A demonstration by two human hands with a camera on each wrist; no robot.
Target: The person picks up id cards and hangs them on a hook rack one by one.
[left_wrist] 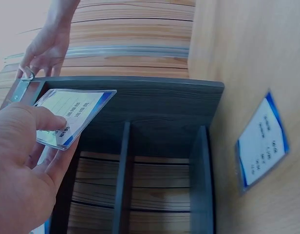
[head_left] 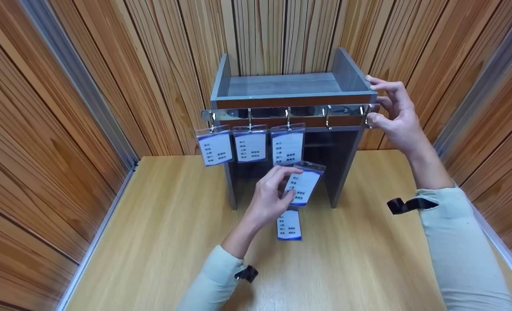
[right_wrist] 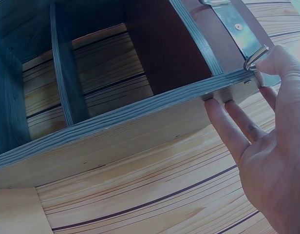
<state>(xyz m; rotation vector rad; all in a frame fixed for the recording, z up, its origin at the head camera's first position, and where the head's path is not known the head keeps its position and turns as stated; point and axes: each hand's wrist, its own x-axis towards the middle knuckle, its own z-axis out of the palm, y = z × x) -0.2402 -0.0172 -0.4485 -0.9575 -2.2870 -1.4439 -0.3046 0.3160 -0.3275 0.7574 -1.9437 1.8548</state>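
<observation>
My left hand (head_left: 270, 196) pinches a clear-sleeved ID badge (head_left: 305, 186) between thumb and fingers, tilted in front of the grey shelf unit (head_left: 346, 172). Three similar badges (head_left: 250, 146) hang from hooks on the metal hook rail (head_left: 308, 113). At the rail's right end, my right hand (head_left: 398, 114) has its thumb by the last hook (right_wrist: 256, 57), with fingers against the unit's side panel (right_wrist: 189, 107). Another badge (head_left: 289, 225) lies flat on the table below the held one; the left wrist view also shows this flat badge (left_wrist: 262, 141).
The unit stands on a light wooden table (head_left: 174, 224) against wood-plank walls (head_left: 169, 65). A fourth hook (head_left: 327, 117) on the rail bears no badge. Upright dividers (left_wrist: 121, 175) stand inside the unit. Black straps (head_left: 411, 205) hang at both sleeves.
</observation>
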